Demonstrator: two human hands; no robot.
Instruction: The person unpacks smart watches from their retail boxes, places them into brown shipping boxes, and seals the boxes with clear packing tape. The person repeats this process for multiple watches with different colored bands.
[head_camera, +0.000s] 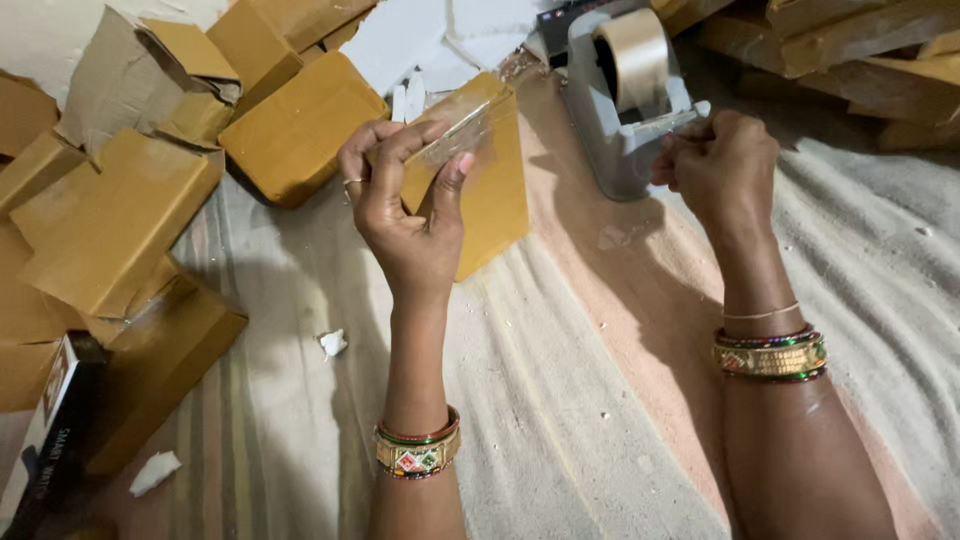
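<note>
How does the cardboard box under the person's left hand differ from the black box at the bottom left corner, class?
The brown cardboard box is plain and unprinted, while the black box is dark with a white side. The brown box lies fully in view on the cloth with clear tape stretched over it by the left hand; the black box is cut off by the picture's edge and untouched. Both are flat, rectangular packages.

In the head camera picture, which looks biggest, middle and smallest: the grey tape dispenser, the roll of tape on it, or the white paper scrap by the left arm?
1. Grey tape dispenser
2. Roll of tape
3. White paper scrap
</note>
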